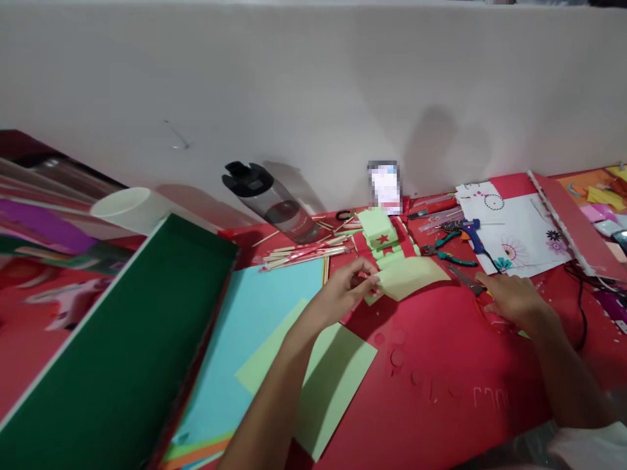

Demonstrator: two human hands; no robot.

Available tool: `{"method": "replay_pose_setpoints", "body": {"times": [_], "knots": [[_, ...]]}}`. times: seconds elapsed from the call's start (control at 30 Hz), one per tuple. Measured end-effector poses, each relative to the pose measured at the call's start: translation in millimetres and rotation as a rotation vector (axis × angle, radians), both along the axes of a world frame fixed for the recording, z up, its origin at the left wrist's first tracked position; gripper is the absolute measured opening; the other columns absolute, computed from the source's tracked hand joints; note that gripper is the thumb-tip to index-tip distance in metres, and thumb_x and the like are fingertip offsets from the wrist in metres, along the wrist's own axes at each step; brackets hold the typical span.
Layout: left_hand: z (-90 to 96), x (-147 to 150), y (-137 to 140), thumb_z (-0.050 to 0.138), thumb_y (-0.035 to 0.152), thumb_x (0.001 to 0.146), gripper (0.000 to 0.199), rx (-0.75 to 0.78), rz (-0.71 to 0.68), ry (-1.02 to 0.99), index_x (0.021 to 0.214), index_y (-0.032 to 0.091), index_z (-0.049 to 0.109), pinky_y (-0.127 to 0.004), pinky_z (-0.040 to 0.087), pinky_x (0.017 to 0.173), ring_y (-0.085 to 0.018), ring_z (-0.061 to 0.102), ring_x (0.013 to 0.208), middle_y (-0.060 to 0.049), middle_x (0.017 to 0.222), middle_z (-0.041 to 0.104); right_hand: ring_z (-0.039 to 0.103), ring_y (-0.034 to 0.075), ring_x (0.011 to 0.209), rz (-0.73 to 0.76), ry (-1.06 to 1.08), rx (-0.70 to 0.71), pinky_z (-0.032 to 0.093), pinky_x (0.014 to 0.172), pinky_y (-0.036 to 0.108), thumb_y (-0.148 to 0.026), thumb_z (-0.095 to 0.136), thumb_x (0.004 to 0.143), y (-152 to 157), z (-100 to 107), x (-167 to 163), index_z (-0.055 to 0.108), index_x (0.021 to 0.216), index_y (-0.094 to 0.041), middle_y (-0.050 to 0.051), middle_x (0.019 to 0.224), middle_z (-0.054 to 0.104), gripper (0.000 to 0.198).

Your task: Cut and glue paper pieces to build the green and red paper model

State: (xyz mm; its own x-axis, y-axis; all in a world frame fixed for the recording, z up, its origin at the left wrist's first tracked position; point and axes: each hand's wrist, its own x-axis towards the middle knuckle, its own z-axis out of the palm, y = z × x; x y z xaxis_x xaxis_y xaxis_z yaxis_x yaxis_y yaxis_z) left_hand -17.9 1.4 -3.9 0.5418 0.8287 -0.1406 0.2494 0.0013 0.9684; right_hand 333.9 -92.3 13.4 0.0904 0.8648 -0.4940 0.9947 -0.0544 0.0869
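My left hand [355,287] pinches the left end of a pale green piece of paper [416,277], which curves out to the right above the red table. Over to the right, my right hand [512,301] is closed around the red handles of a pair of scissors [467,282]. Their blades point up and left, close to the paper's right end but apart from it. Just behind the paper stands a small light green paper model [377,228] with red strips and a red star. Flat green sheets [337,385] lie under my left forearm.
A dark green box panel [132,339] fills the left side. Behind are a water bottle [274,202], wooden sticks [308,251] and a phone [385,186] against the wall. Pliers [448,248], a glue gun [470,235] and a decorated white sheet [514,228] lie back right.
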Motion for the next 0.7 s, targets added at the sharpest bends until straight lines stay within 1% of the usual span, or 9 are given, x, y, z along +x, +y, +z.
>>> {"method": "replay_pose_setpoints", "body": {"times": [0.1, 0.17, 0.3, 0.4, 0.47, 0.53, 0.63, 0.67, 0.7], "knots": [[3.9, 2, -3, 0.069, 0.051, 0.094, 0.032, -0.051, 0.000, -0.024, 0.096, 0.022, 0.055, -0.029, 0.057, 0.065, -0.017, 0.071, 0.068, 0.001, 0.076, 0.067, 0.076, 0.033, 0.092, 0.027, 0.062, 0.057, 0.042, 0.071, 0.033, -0.019, 0.076, 0.082, -1, -10, 7, 0.068, 0.124, -0.029, 0.012, 0.101, 0.079, 0.044], [5.0, 4, -4, 0.069, 0.048, 0.094, 0.029, -0.036, 0.014, -0.015, 0.095, 0.022, 0.056, -0.028, 0.056, 0.063, -0.016, 0.070, 0.065, 0.003, 0.073, 0.064, 0.076, 0.032, 0.086, 0.054, 0.109, 0.085, 0.039, 0.068, 0.032, -0.015, 0.074, 0.080, -2, -11, 10, 0.069, 0.121, -0.029, 0.010, 0.097, 0.079, 0.044], [4.5, 7, -4, 0.070, 0.044, 0.091, 0.026, 0.037, 0.076, -0.028, 0.090, 0.022, 0.056, -0.028, 0.055, 0.061, -0.017, 0.070, 0.068, 0.002, 0.076, 0.064, 0.075, 0.032, 0.087, 0.084, 0.155, 0.064, 0.036, 0.064, 0.031, -0.014, 0.069, 0.080, 0, 1, 7, 0.070, 0.112, -0.029, 0.009, 0.098, 0.080, 0.036], [5.8, 11, -5, 0.074, 0.043, 0.088, 0.026, 0.043, 0.136, -0.091, 0.090, 0.022, 0.057, -0.028, 0.057, 0.064, -0.016, 0.071, 0.071, 0.002, 0.078, 0.066, 0.074, 0.030, 0.088, 0.102, 0.261, 0.097, 0.040, 0.066, 0.032, -0.022, 0.068, 0.084, 3, 12, 3, 0.066, 0.116, -0.027, 0.007, 0.102, 0.079, 0.033], [7.2, 16, -7, 0.077, 0.043, 0.085, 0.029, 0.016, 0.198, -0.160, 0.092, 0.022, 0.059, -0.029, 0.059, 0.069, -0.017, 0.072, 0.073, 0.001, 0.081, 0.069, 0.073, 0.027, 0.087, 0.085, 0.433, 0.148, 0.044, 0.068, 0.031, -0.024, 0.069, 0.083, 4, 14, 0, 0.062, 0.121, -0.026, 0.006, 0.100, 0.078, 0.039], [7.6, 21, -9, 0.080, 0.044, 0.082, 0.033, -0.032, 0.265, -0.229, 0.092, 0.020, 0.060, -0.032, 0.061, 0.073, -0.019, 0.074, 0.076, -0.002, 0.084, 0.072, 0.072, 0.024, 0.087, 0.030, 0.674, 0.172, 0.047, 0.069, 0.030, -0.024, 0.069, 0.080, 4, 12, -6, 0.057, 0.125, -0.026, 0.004, 0.100, 0.077, 0.046], [4.9, 30, -13, 0.084, 0.045, 0.077, 0.037, -0.146, 0.324, -0.291, 0.086, 0.019, 0.059, -0.035, 0.062, 0.076, -0.022, 0.076, 0.074, -0.005, 0.080, 0.074, 0.066, 0.017, 0.072, -0.066, 1.033, 0.133, 0.047, 0.060, 0.027, -0.024, 0.070, 0.079, 2, 4, -19, 0.052, 0.127, -0.026, 0.005, 0.108, 0.075, 0.051], [3.6, 33, -14, 0.086, 0.044, 0.076, 0.040, -0.190, 0.342, -0.314, 0.083, 0.019, 0.056, -0.035, 0.062, 0.075, -0.023, 0.077, 0.073, -0.005, 0.078, 0.073, 0.060, 0.014, 0.064, -0.088, 1.131, 0.107, 0.046, 0.057, 0.026, -0.024, 0.070, 0.079, 2, 1, -25, 0.051, 0.125, -0.026, 0.005, 0.108, 0.074, 0.050], [2.3, 35, -16, 0.088, 0.043, 0.073, 0.043, -0.233, 0.367, -0.346, 0.080, 0.020, 0.052, -0.035, 0.062, 0.074, -0.023, 0.077, 0.072, -0.003, 0.075, 0.072, 0.058, 0.012, 0.063, -0.114, 1.215, 0.097, 0.047, 0.058, 0.026, -0.025, 0.070, 0.080, 2, -2, -31, 0.050, 0.123, -0.026, 0.005, 0.106, 0.073, 0.048]]}}
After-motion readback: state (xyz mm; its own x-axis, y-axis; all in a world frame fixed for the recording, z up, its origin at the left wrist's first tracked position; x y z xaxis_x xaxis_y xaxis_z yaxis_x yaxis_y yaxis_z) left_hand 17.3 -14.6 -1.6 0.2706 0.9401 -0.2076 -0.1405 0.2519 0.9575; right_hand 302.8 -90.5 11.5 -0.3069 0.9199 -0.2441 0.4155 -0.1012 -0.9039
